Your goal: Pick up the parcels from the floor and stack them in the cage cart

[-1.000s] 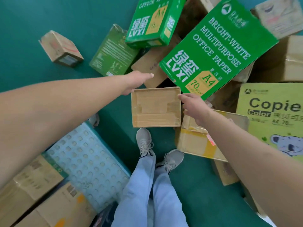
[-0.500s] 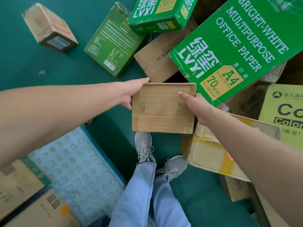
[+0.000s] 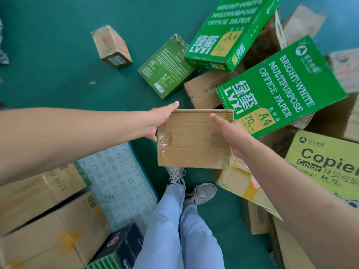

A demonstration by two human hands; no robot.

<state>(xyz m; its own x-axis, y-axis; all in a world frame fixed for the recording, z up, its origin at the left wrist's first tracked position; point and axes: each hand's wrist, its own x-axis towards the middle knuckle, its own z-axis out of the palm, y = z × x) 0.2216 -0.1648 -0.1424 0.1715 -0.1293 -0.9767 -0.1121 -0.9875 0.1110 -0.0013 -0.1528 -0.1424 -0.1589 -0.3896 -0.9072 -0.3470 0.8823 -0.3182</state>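
Your left hand [image 3: 157, 121] grips one side of the flat, taped brown cardboard parcel [image 3: 194, 138] and your right hand [image 3: 229, 133] clasps the other, holding it above your grey shoes [image 3: 191, 186] and the green floor [image 3: 58, 55], beside a green office-paper box [image 3: 281, 88].

Bare green floor [image 3: 58, 45] lies open to the upper left, broken only by a small cardboard box [image 3: 111, 46]. Green paper cartons [image 3: 281, 88] crowd the right; a perforated blue panel [image 3: 120, 183] and brown boxes [image 3: 44, 220] block the lower left.
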